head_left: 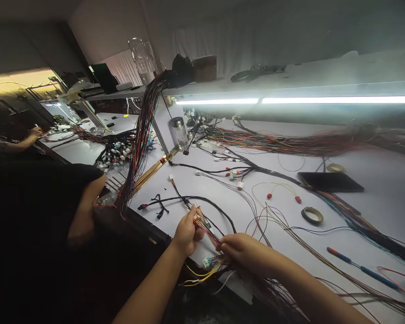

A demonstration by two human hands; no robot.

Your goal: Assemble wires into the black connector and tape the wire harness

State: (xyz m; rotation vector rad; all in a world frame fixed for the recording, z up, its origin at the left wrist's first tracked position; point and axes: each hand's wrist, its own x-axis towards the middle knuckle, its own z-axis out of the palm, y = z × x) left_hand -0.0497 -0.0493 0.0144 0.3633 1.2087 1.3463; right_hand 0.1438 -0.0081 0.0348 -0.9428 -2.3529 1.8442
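My left hand (189, 231) is closed on a small white and orange wire connector (196, 219) near the table's front edge. From it a bundle of thin red, black and white wires (209, 234) runs to my right hand (238, 249), whose fingers are wrapped round the bundle. Just below my hands hang a light teal connector (207, 261) and several yellow wires (200, 281). A black sleeved cable (219, 210) curves over the table behind my fingers. My right palm hides part of the wires.
A taped harness branch (270, 172) crosses the table behind my hands. To the right lie a tape roll (312, 215), a blue and red screwdriver (351, 262) and a dark tablet-like slab (330, 181). A glass jar (179, 133) stands near the shelf post. Another person (37, 216) is at the left.
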